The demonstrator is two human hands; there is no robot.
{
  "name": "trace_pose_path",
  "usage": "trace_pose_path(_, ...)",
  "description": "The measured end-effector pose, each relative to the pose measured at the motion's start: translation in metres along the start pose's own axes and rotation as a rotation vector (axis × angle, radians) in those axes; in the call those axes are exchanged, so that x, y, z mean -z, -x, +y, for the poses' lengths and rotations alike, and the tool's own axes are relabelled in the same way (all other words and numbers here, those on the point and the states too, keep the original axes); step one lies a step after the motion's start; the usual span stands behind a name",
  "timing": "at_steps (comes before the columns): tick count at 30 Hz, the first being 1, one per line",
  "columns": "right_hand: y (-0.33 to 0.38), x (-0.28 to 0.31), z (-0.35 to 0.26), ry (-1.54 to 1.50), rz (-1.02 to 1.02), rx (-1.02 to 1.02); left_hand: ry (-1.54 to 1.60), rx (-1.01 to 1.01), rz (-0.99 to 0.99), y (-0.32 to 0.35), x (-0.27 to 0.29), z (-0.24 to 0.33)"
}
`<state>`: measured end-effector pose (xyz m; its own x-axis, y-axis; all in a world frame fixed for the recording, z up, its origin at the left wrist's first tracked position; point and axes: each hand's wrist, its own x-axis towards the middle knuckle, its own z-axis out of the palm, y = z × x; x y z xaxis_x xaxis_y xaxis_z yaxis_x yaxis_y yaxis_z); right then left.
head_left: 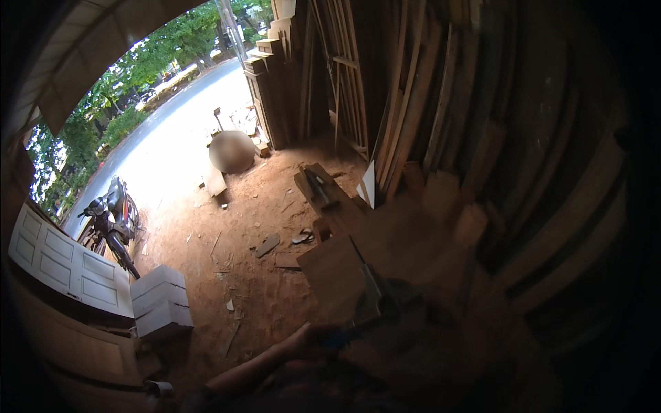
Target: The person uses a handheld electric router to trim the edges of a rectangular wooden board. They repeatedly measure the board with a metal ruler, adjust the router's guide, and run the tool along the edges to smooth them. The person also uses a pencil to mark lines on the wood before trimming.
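My left hand (308,341) comes in from the lower edge, low in the middle of the picture. Deep shade covers its fingers, but they seem closed round a dark tool with a blue part (337,340). Just beyond it a long, narrow, pointed piece (370,274) rises over a broad wooden board (334,268); whether it belongs to that tool I cannot make out. My right hand does not show; the lower right is nearly black.
Tall planks (406,103) lean along the right wall. A narrow wooden piece (323,193) lies past the board. White blocks (162,303), a white panelled door (65,261) and a motorcycle (113,220) stand left. Offcuts (267,246) litter the dirt floor (227,255).
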<state>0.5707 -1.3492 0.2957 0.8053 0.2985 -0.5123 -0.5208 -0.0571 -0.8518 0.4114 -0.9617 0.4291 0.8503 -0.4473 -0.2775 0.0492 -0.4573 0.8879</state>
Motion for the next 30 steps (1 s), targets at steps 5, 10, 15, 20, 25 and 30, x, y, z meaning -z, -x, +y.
trace_pose_path(5,-0.002,0.006,-0.001,-0.002,-0.004,0.016,-0.034,0.096,0.013,-0.001,-0.003,-0.001)
trace_pose_path(10,0.002,0.009,-0.002,-0.007,0.001,0.024,-0.01,-0.041,0.079,0.001,-0.005,-0.003)
trace_pose_path(15,0.004,0.006,0.0,0.006,0.002,0.045,0.038,-0.073,0.067,0.002,-0.004,-0.012)
trace_pose_path(20,0.005,0.006,-0.002,0.01,0.001,0.063,-0.013,-0.025,0.012,0.002,-0.001,-0.012)
trace_pose_path(25,0.009,0.005,-0.006,0.014,0.03,0.073,0.054,-0.051,0.042,0.0,-0.005,-0.003)
trace_pose_path(30,0.024,-0.001,-0.007,0.023,0.069,0.089,0.061,0.049,0.019,0.0,-0.002,-0.001)
